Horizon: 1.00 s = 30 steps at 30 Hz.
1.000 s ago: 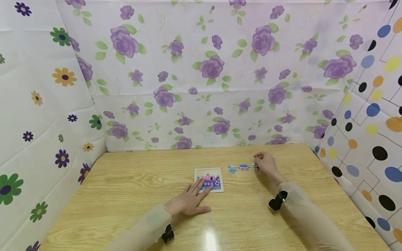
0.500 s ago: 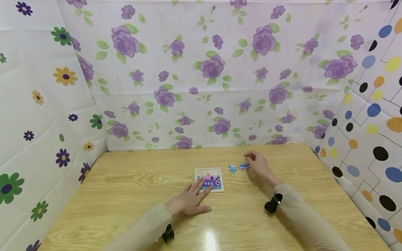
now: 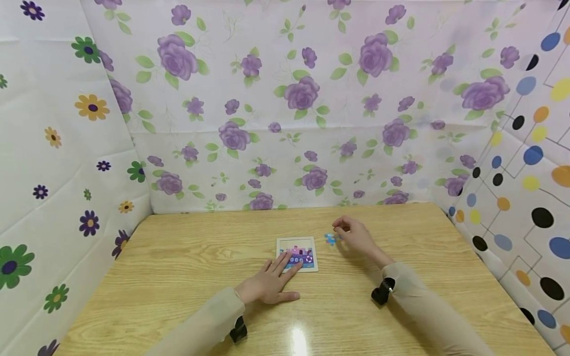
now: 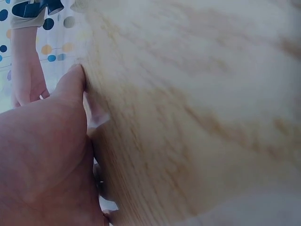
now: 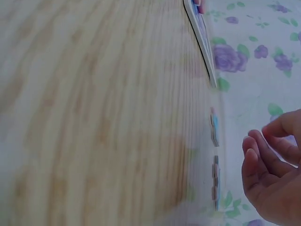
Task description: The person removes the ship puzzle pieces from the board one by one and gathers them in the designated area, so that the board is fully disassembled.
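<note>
My left hand (image 3: 269, 286) lies flat with spread fingers on a small white-framed jigsaw puzzle (image 3: 308, 267), its fingertips over a purple and pink ship picture. In the left wrist view the left hand (image 4: 42, 150) fills the left side. My right hand (image 3: 356, 237) hovers above the table to the right of the puzzle, fingers loosely curled and thumb near the index finger. No piece shows between the fingertips of the right hand (image 5: 273, 165) in the right wrist view. Beside it lie a blue puzzle piece (image 3: 330, 239) and a second puzzle piece (image 5: 216, 183), mostly covered in the head view.
A wooden table (image 3: 200, 247) carries everything. Flowered cloth (image 3: 267, 99) hangs behind it, with a daisy-print sheet (image 3: 67, 173) on the left and a dotted sheet (image 3: 525, 188) on the right. Black wrist cameras (image 3: 382, 292) sit on both sleeves.
My right hand has moved left from the rightmost puzzle piece to beside the blue one, now covering the pieces it passed. The left hand has stayed on the puzzle.
</note>
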### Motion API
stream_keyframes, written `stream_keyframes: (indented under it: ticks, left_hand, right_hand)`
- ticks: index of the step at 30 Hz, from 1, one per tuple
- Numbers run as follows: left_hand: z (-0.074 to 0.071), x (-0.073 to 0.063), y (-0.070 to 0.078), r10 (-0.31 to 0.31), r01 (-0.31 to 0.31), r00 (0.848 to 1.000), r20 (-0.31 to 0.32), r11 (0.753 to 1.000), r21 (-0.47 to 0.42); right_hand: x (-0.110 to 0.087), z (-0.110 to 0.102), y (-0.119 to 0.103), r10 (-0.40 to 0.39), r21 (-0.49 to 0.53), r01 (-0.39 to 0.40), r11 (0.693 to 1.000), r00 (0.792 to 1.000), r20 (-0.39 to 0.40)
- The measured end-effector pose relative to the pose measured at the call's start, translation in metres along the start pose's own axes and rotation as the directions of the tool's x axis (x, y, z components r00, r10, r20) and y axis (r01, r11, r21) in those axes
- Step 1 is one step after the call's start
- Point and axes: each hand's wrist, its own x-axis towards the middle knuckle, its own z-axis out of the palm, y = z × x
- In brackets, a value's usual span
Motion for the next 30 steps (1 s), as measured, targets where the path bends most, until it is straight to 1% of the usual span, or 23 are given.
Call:
stream_keyframes:
  ticks: [5, 8, 12, 15, 19, 22, 27, 30]
  left_hand:
    - [0.000, 0.001, 0.000, -0.003, 0.003, 1.000, 0.004, 1.000, -0.006]
    - [0.000, 0.001, 0.000, -0.001, 0.001, 1.000, 0.004, 1.000, -0.012]
    - [0.001, 0.001, -0.001, -0.001, 0.001, 1.000, 0.024, 1.000, -0.014]
    - [0.000, 0.001, 0.000, -0.004, 0.005, 1.000, 0.027, 1.000, -0.017]
    - [-0.002, -0.001, 0.002, -0.010, 0.010, 1.000, 0.008, 1.000, -0.020]
    - [-0.003, -0.002, 0.003, -0.011, 0.011, 1.000, 0.002, 1.000, -0.014]
    - [-0.003, -0.001, 0.002, -0.005, 0.005, 1.000, 0.003, 1.000, -0.007]
    - [-0.003, 0.000, 0.001, 0.003, -0.002, 1.000, 0.012, 1.000, -0.007]
  right_hand:
    - [0.000, 0.006, -0.006, -0.048, -0.043, 0.051, 0.998, 0.995, 0.083]
    - [0.000, 0.011, -0.007, -0.055, -0.048, 0.062, 0.997, 0.991, 0.122]
    - [0.000, 0.017, -0.010, -0.051, -0.068, 0.062, 0.996, 0.986, 0.157]
    - [-0.001, 0.021, -0.013, -0.079, -0.102, 0.097, 0.990, 0.982, 0.174]
    - [-0.001, 0.025, -0.019, -0.134, -0.112, 0.162, 0.980, 0.966, 0.220]
    - [-0.001, 0.026, -0.026, -0.129, -0.101, 0.162, 0.982, 0.953, 0.274]
    - [0.000, 0.029, -0.035, -0.072, -0.119, 0.121, 0.985, 0.933, 0.352]
    - [0.001, 0.032, -0.038, -0.077, -0.136, 0.140, 0.981, 0.919, 0.387]
